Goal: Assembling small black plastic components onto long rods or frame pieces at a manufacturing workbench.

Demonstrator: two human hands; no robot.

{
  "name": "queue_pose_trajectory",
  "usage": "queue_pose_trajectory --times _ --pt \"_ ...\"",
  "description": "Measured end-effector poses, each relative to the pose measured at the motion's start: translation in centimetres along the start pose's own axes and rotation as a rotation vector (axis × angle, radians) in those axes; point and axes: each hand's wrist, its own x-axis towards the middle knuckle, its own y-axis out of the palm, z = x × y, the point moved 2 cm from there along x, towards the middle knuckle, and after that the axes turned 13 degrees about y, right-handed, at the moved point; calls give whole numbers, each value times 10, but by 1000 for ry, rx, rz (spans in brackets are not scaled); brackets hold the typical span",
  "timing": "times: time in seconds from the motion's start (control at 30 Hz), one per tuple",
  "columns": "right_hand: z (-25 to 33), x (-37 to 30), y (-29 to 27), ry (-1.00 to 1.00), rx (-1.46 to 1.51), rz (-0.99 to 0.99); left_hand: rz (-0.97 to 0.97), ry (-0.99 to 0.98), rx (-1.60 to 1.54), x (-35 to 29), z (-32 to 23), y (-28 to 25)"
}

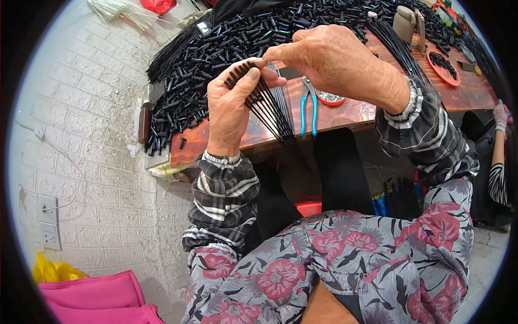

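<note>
My left hand [224,116] is closed around a fanned bundle of thin black rods [270,119], gripped near their thicker upper ends. Their lower ends hang past the table's front edge. Up against the left fingertips, the bent index finger of my right hand [337,67] meets the top of the bundle. Its other fingers are curled, and whatever they pinch is hidden. Below the right hand, blue-handled pliers [308,110] lie on the reddish wooden table [359,113]. Beside them is a small red dish [330,103] of tiny silvery pieces, partly covered by the hand.
A large heap of short black tubular parts [186,89] covers the table's back and left. More black rods [396,46] lie at the right, near a beige container [403,24] and an orange plate [454,81] of small black pieces. Another person's gloved hand [501,116] appears far right.
</note>
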Motion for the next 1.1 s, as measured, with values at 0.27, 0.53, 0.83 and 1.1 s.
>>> queue_pose_trajectory --times 0.27,0.53,0.83,1.1 --pt "1 -1 1 -61 -121 -41 21 6 -9 0 1 -1" --pt "-4 -2 10 -105 -26 -95 17 12 -9 1 1 -2" --pt "-4 -3 13 -113 -63 -159 9 8 3 1 3 1" --pt "-3 0 16 -66 0 -136 4 9 8 0 0 -1"
